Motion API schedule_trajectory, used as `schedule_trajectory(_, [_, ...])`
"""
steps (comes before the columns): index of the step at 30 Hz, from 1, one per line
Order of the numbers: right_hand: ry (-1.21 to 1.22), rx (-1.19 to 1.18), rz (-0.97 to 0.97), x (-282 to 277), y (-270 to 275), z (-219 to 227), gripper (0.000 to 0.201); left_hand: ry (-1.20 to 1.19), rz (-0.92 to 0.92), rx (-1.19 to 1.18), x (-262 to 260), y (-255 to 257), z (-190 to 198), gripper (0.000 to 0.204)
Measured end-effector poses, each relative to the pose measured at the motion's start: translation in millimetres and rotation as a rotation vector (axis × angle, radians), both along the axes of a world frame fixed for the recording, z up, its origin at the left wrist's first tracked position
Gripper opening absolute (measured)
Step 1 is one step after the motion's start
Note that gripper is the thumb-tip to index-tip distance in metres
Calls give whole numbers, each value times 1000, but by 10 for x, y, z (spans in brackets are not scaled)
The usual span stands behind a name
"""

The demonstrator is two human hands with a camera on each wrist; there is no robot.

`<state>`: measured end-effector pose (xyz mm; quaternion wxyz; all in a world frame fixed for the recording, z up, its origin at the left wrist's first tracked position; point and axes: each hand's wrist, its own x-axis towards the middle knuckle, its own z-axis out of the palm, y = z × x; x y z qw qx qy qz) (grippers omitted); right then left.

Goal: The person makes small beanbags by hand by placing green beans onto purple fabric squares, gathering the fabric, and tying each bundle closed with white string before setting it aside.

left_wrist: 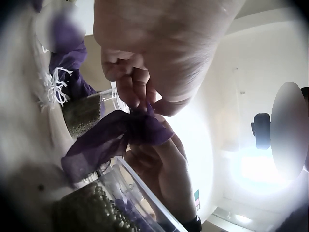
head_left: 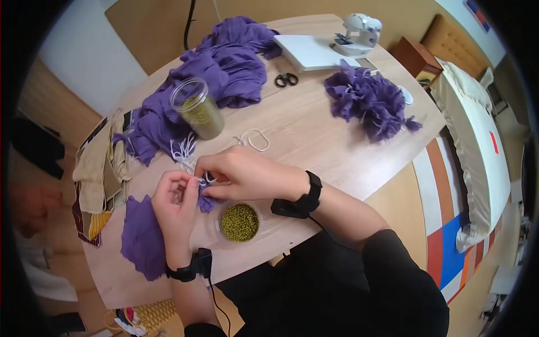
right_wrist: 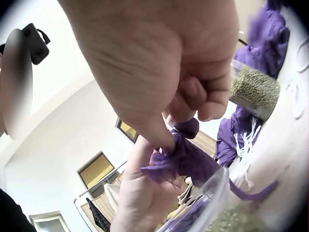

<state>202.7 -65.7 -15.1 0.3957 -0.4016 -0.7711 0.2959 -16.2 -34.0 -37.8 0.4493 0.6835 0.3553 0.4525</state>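
Both hands meet over the near left part of the table. A small piece of purple cloth (head_left: 206,203) is bunched up between them. My left hand (head_left: 175,202) pinches it between thumb and fingertips. From the other side, the thumb and fingers of my right hand (head_left: 247,175) grip the same cloth; its gathered folds (right_wrist: 193,162) show in the right wrist view. White string runs by the fingertips in the head view. Just below the right hand stands a small clear tub of green beans (head_left: 240,222). A larger purple cloth scrap (head_left: 140,236) lies beside the left wrist.
Beyond the hands stand a tall clear jar of green beans (head_left: 205,121), white strings (head_left: 183,150) and a heap of purple fabric (head_left: 230,67). Black-handled scissors (head_left: 286,80), a white sewing machine (head_left: 359,36) and purple scraps (head_left: 370,101) lie farther back. Patterned cloths (head_left: 98,180) hang at the left edge.
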Motion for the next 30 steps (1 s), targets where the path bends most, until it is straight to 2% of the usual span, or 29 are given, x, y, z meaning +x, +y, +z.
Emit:
schedule_trajectory(4, [-12, 32, -22, 104, -84, 63, 25, -63, -7, 1, -31, 5, 29, 6])
schedule_trajectory(7, [67, 2, -251, 404, -375, 92, 24, -107, 1, 11, -83, 67, -6, 9])
schedule_trajectory(8, [64, -104, -339, 540, -561, 174, 21, -135, 7, 15, -96, 95, -29, 11])
schedule_trajectory(9, [169, -184, -418, 665, -712, 161, 20, -139, 5, 17, -104, 112, -44, 11])
schedule_trajectory(12, [395, -5, -744, 1192, -1187, -33, 13, -154, 2, 22, -113, 142, -79, 12])
schedule_trajectory(14, [368, 145, -956, 1801, -1541, -229, 11, -158, 34, 9, -110, 158, -94, 12])
schedule_trajectory(15, [401, 216, -1087, 1967, -1684, -184, 10, -155, 32, 9, -112, 177, -101, 12])
schedule_trajectory(16, [361, 324, -1154, 2238, -1803, -242, 16, -150, 37, 15, -124, 195, -117, 12])
schedule_trajectory(18, [461, 280, -1330, 2785, -2035, -419, 18, -137, 42, 25, -161, 225, -159, 12])
schedule_trajectory(20, [283, 299, -1401, 3070, -2041, -534, 23, -191, 35, 15, -153, 281, -211, 13])
schedule_trajectory(22, [-78, 69, -1390, 3523, -2009, -798, 27, -196, 35, 18, -160, 296, -244, 13])
schedule_trajectory(23, [-197, -99, -1424, 3466, -1973, -759, 30, -199, 33, 16, -168, 315, -245, 13])
schedule_trajectory(24, [-244, -69, -1467, 3384, -1944, -741, 29, -206, 44, 22, -172, 325, -236, 13])
schedule_trajectory(26, [-219, 30, -1435, 3338, -1909, -775, 28, -206, 50, 31, -177, 338, -245, 12])
schedule_trajectory(29, [217, 7, -1194, 3541, -1915, -1224, 24, -174, 108, 21, -208, 424, -378, 12])
schedule_trajectory(30, [289, 44, -1205, 3356, -1876, -1172, 25, -134, 110, 65, -212, 415, -382, 13])
